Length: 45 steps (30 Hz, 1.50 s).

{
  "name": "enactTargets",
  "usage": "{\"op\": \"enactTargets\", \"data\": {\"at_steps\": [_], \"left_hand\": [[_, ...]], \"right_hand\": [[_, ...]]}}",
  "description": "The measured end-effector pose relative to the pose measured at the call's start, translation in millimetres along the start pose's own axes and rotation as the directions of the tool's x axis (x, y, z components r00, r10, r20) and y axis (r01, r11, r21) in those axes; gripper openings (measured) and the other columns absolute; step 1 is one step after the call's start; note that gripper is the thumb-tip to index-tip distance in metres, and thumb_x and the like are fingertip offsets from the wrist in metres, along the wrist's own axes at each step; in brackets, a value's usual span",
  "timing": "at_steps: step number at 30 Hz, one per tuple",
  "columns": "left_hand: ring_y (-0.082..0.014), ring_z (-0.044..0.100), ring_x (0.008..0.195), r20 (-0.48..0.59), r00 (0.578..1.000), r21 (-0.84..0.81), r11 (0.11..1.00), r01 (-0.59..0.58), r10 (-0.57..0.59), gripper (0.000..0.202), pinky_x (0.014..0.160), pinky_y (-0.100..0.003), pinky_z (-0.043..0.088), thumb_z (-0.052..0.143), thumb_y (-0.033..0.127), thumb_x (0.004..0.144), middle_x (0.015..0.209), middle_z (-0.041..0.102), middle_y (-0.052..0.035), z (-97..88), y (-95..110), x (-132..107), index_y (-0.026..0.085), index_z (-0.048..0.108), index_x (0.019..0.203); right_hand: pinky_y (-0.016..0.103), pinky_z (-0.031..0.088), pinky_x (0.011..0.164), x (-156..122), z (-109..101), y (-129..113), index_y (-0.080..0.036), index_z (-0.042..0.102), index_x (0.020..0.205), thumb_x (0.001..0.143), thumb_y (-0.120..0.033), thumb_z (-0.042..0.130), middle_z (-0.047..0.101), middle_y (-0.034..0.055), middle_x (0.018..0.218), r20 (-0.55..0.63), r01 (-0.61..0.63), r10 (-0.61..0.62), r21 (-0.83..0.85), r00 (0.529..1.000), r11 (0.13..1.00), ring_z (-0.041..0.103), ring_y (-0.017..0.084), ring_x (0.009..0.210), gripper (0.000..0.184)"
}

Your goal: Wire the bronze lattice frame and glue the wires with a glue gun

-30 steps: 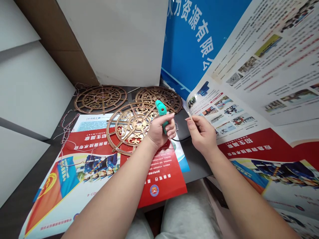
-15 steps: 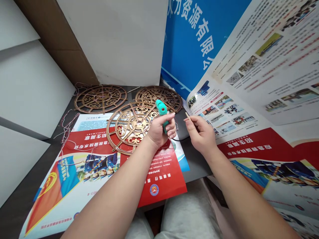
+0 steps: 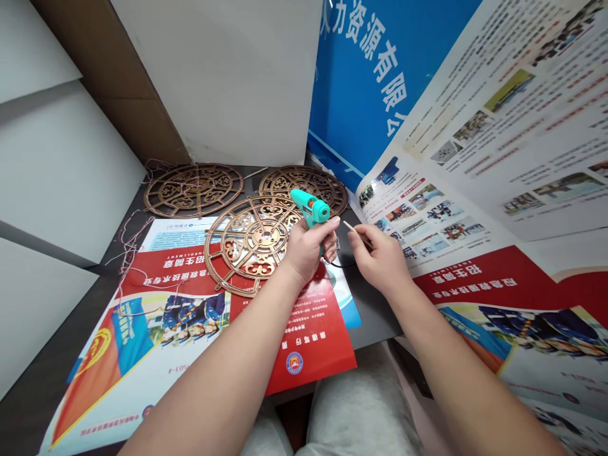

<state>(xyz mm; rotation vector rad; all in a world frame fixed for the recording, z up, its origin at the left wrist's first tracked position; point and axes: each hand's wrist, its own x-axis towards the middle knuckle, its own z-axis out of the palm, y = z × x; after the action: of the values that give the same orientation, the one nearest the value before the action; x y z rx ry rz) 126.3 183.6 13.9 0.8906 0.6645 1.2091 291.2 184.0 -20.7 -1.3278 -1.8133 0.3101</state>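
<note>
Left hand [image 3: 308, 248] closed round the grip of a teal hot glue gun [image 3: 310, 209], its fingers [image 3: 329, 229] curled firmly about the handle. Gun held above the work surface, roughly level, nozzle directed far and left, round rear end facing right. Right hand [image 3: 380, 261] pinches a thin pale stick [image 3: 355, 230] between thumb and forefinger, other fingers loosely folded. Stick material not resolved at this view; a glue stick is the likely reading. Key relation: stick's long axis runs from near right to far left, nearly in line with the gun's barrel, with its free tip pointing at the gun's rear end, just short of it and not touching. Right hand is the one on that rear side; left hand is below and behind the gun. A black cord [image 3: 340, 266] emerges below the left hand and curves right over the dark tabletop [image 3: 375, 320]. Directly beneath the gun lies a bronze-toned filigree wheel [image 3: 261, 237], resting partly on a red printed brochure [image 3: 308, 342]. Two similar wheels [image 3: 192, 190] [image 3: 304, 182] lie farther back, with loose coloured threads [image 3: 126, 253] at left.
</note>
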Motion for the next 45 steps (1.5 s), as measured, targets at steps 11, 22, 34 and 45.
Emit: {"op": "enactTargets", "data": {"at_steps": [11, 22, 34, 45], "left_hand": [[-0.0048, 0.041, 0.040, -0.007, 0.999, 0.038, 0.999, -0.037, 0.037, 0.053, 0.043, -0.019, 0.037, 0.078, 0.047, 0.076, 0.052, 0.037, 0.0072, -1.2, -5.3, 2.6, 0.016, 0.036, 0.073], [-0.0069, 0.052, 0.046, -0.035, 0.986, 0.302, 0.942, -0.145, 0.163, 0.058, 0.045, -0.019, 0.044, 0.087, 0.051, 0.066, 0.069, 0.058, 0.0045, 4.6, -4.5, -5.3, 0.016, 0.050, 0.094], [-0.0030, 0.059, 0.070, -0.111, 0.969, 0.379, 0.911, -0.164, 0.221, 0.048, 0.069, -0.012, 0.048, 0.087, 0.038, 0.068, 0.089, 0.068, 0.0003, -1.4, -14.1, -1.1, 0.015, 0.057, 0.099], [-0.0065, 0.061, 0.081, -0.147, 0.953, 0.461, 0.871, -0.170, 0.264, 0.045, 0.074, -0.014, 0.047, 0.084, 0.035, 0.071, 0.094, 0.068, -0.0006, -2.2, -14.5, 0.6, 0.017, 0.059, 0.103]], "right_hand": [[0.037, 0.040, 0.081, 6.1, 4.5, 5.5, -0.020, 0.077, 0.098, 0.099, -0.039, 0.053, 0.072, 0.0078, 0.092, 0.144, 0.028, 0.010, -0.258, 0.990, 0.966, 0.062, 0.025, 0.091, 0.030], [0.034, 0.032, 0.072, 5.7, 4.8, 8.5, -0.021, 0.075, 0.087, 0.099, -0.041, 0.050, 0.061, 0.0060, 0.080, 0.171, 0.005, 0.039, -0.247, 0.985, 0.969, 0.055, 0.021, 0.079, 0.034], [0.033, 0.037, 0.076, 5.9, 5.8, 12.2, -0.020, 0.071, 0.093, 0.096, -0.038, 0.053, 0.067, 0.0073, 0.091, 0.173, -0.005, 0.046, -0.229, 0.984, 0.973, 0.061, 0.022, 0.090, 0.025], [0.034, 0.047, 0.075, 5.3, -7.5, -0.3, -0.022, 0.068, 0.101, 0.094, -0.040, 0.063, 0.065, 0.0046, 0.093, -0.163, 0.047, 0.003, 0.300, 0.987, 0.953, 0.059, 0.018, 0.082, 0.020]]}}
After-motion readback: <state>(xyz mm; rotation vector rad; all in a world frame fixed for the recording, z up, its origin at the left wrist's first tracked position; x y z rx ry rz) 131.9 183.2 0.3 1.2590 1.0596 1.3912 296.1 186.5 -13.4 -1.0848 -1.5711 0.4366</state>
